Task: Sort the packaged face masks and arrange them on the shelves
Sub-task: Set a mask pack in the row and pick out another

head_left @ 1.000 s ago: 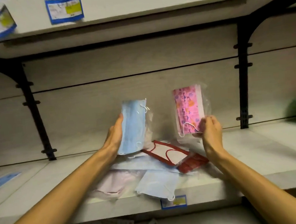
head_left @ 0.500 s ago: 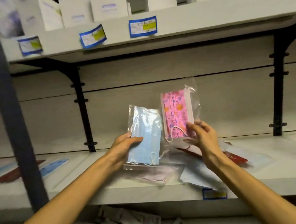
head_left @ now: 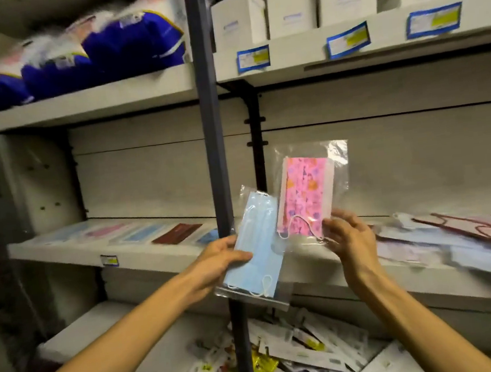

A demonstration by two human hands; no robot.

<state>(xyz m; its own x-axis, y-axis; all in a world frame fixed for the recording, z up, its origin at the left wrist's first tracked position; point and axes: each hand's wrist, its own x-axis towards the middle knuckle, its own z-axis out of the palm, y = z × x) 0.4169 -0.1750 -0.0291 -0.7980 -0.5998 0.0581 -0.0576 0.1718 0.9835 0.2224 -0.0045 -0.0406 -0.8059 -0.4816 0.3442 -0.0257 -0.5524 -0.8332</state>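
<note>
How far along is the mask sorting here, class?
Done: a row of mask packets lies side by side on the left shelf. In hand: the left hand grips a blue mask packet, the right hand a pink patterned packet. Left: a jumbled pile of packets on the right shelf.

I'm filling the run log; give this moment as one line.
left hand: holds blue mask pack | right hand: pinches pink patterned mask pack | both packs raised before shelf post | unplaced

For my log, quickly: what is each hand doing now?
Left hand: holds the blue mask pack.
Right hand: pinches the pink mask pack.
</note>
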